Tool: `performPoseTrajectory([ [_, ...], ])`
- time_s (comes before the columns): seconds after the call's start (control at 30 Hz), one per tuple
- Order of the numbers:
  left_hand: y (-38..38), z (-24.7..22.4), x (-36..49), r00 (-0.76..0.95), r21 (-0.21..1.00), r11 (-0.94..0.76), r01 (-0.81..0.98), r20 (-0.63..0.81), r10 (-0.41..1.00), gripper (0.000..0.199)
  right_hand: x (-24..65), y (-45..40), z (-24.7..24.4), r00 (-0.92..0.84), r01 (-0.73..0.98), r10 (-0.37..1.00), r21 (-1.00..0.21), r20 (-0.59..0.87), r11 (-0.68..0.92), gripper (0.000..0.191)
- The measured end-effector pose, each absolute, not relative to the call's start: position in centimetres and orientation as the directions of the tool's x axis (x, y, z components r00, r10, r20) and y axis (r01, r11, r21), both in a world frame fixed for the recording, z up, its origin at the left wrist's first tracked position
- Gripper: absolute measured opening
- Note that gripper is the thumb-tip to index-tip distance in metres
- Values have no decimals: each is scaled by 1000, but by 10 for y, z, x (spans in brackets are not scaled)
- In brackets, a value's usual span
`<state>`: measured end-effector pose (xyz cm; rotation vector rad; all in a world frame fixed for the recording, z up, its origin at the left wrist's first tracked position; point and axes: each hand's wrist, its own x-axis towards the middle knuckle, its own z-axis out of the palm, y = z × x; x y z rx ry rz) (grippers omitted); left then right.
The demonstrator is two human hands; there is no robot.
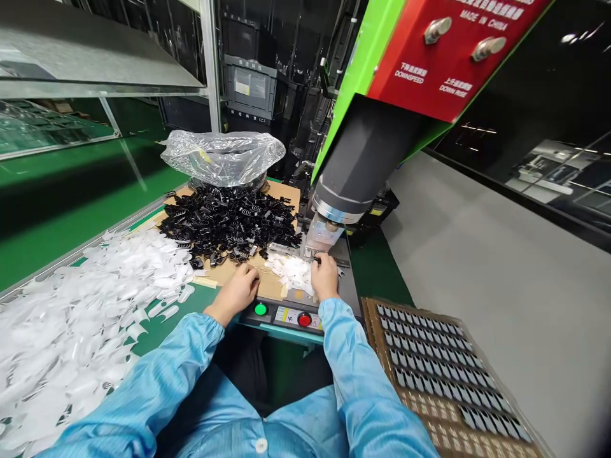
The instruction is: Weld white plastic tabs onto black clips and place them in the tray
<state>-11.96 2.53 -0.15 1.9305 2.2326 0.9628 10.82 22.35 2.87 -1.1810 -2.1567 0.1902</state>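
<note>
My right hand (325, 275) is at the press fixture, just under the press head (326, 230). Its fingers are closed around what looks like a small black plastic part (317, 259), mostly covered by the fingertips. A little pile of white plastic pieces (292, 272) lies directly left of that hand. My left hand (243, 287) rests at the front edge of the cardboard (224, 273), its fingers curled in. Whatever they may hold is hidden. Behind it spreads a heap of black plastic parts (229, 222).
Many white pieces (86, 318) cover the left of the table. The front panel has a green button (260, 309) and a red button (304, 320). A clear plastic bag (224, 156) stands behind the black heap. At right sits a tray (442, 366) of parts in rows.
</note>
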Motion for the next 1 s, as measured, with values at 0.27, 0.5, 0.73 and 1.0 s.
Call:
performPoseTrajectory([
  [0.27,11,-8,-125,-216,421,63,905,328,920,36,114,242,20,-406,689,772,-392,488,610,39],
  [0.5,22,8,-118,-323,613,55,788,336,885,36,115,230,31,-493,781,787,-209,373,588,49],
  [0.73,115,43,-81,-315,672,-18,741,370,874,18,119,227,48,-539,794,791,-140,288,592,56],
  [1.0,191,39,-46,-188,557,-63,828,382,905,20,121,222,50,-540,795,801,-158,258,586,60],
])
